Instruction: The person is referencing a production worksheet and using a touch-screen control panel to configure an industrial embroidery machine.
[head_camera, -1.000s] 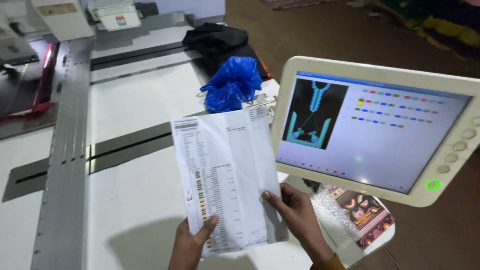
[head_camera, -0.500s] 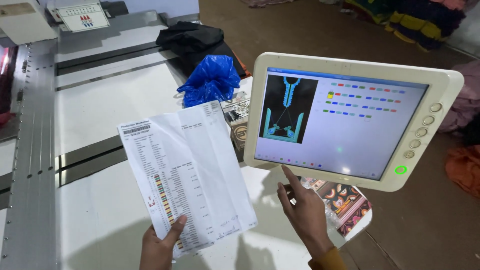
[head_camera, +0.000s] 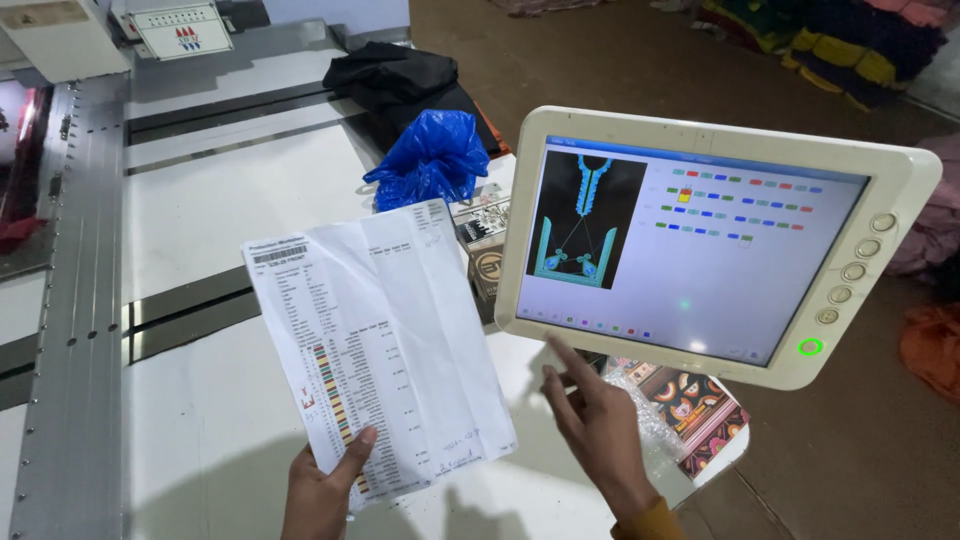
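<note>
My left hand (head_camera: 322, 488) grips the lower edge of a creased printed sheet of paper (head_camera: 375, 340), thumb on its front, holding it up over the white table (head_camera: 220, 200). A column of small coloured swatches runs down the sheet. My right hand (head_camera: 595, 415) is free, its index finger raised just below the lower left corner of a white-framed touchscreen panel (head_camera: 700, 245). I cannot tell whether the fingertip touches the screen. The screen shows a teal garment design on black and rows of small coloured blocks.
A crumpled blue plastic bag (head_camera: 432, 155) and black cloth (head_camera: 400, 75) lie on the table's far side. Small boxes (head_camera: 480, 235) sit behind the sheet. A patterned packet (head_camera: 690, 405) lies under the panel. Metal rails (head_camera: 75, 300) run along the left. Piled fabrics (head_camera: 830, 40) lie on the floor at right.
My right hand has let go of the sheet and risen toward the panel's lower left corner. My left hand alone now holds the paper. The view has shifted so the panel looks larger.
</note>
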